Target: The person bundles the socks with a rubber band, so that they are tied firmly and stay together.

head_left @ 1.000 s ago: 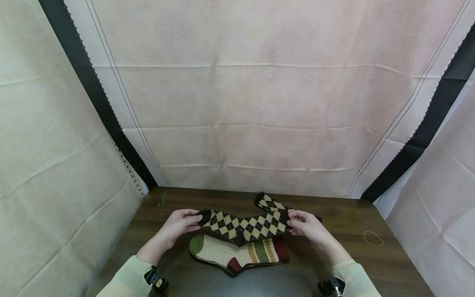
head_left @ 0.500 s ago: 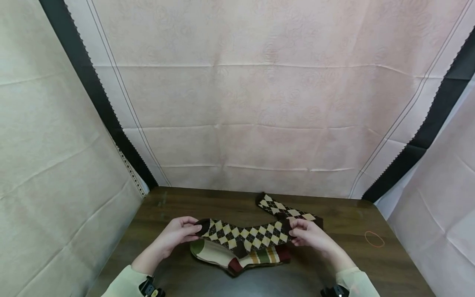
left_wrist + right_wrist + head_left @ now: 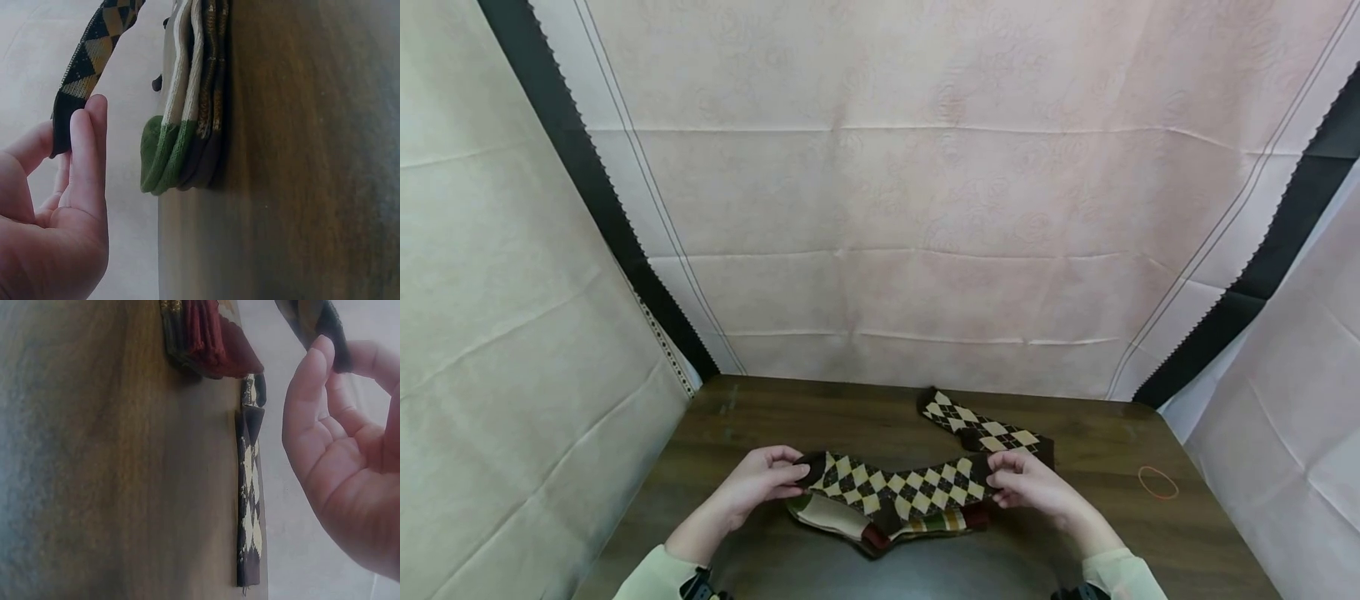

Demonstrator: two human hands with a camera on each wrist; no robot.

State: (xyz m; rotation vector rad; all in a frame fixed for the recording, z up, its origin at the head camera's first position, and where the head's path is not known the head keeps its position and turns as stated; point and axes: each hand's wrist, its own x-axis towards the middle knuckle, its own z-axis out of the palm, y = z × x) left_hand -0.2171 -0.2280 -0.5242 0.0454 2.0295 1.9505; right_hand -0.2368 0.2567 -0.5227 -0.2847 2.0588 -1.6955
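I'm holding the argyle sock (image 3: 910, 487) stretched just above the surface (image 3: 1097, 533), left grip (image 3: 767, 479) pinching its dark toe, right grip (image 3: 1026, 482) pinching its cuff. It's covering much of the sock stack (image 3: 831, 515) lying below; stripes and a maroon cuff are barely peeking out. The other diamond sock (image 3: 955, 414) is lying behind, my right side partly blocking it. Wrist cams are cropping the held sock, kinda murky.

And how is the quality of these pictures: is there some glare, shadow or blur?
Head view: fairly even light, a greyish sheen on the near part of the table; left wrist view: soft detail, a dark shadow alongside the stacked socks; right wrist view: hazy, bluish glare at the left edge, shadow by the red cuffs.
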